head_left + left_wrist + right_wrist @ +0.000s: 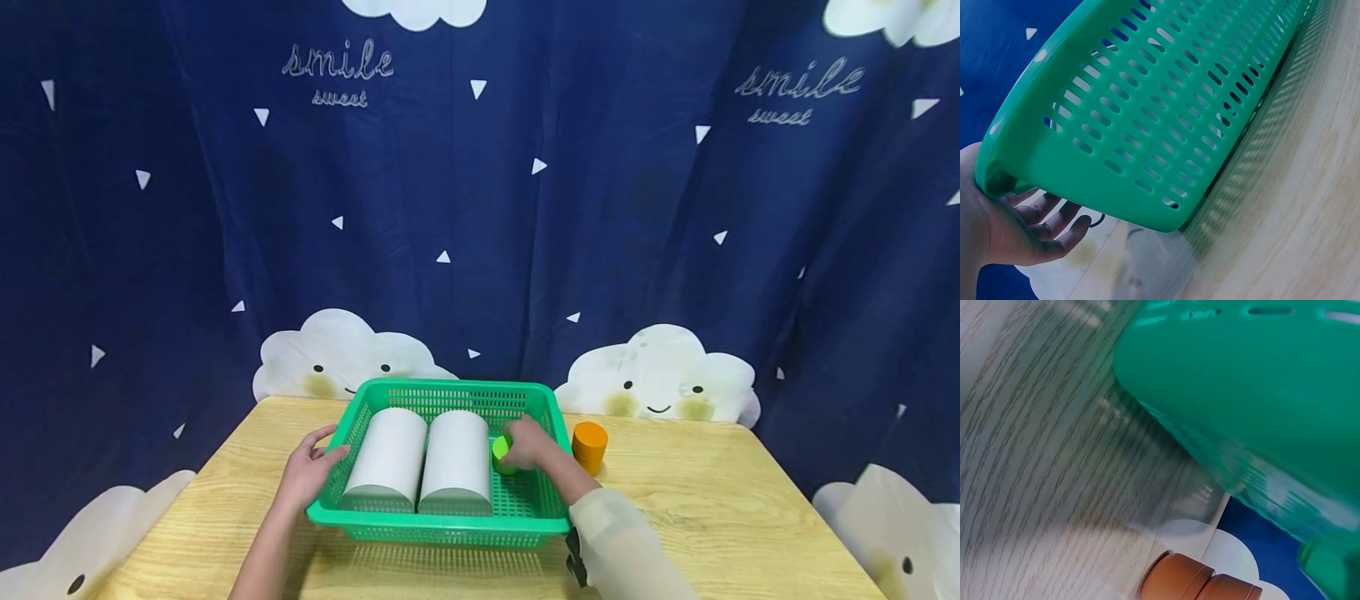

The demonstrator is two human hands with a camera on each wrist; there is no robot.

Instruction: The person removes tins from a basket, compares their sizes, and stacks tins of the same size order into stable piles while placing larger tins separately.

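Note:
A green plastic basket [442, 522] with slotted walls stands on the table. Two large white half-cylinder blocks [390, 454] lie side by side in its left and middle part. My left hand [306, 473] holds the basket's left rim, thumb over the edge; in the left wrist view its fingers [1054, 228] curl loosely below the rim. Inside the basket's right part, my right hand [531, 442] grips a small lime-green cylinder [502, 455] from its right side. The right hand is out of sight in the right wrist view, where the basket wall [1260, 394] fills much of the frame.
An orange cylinder [589, 448] stands on the table just right of the basket; the right wrist view shows it as two stacked orange pieces [1179, 578]. The wooden table [697, 508] reaches back to a dark blue curtain [600, 208] printed with clouds.

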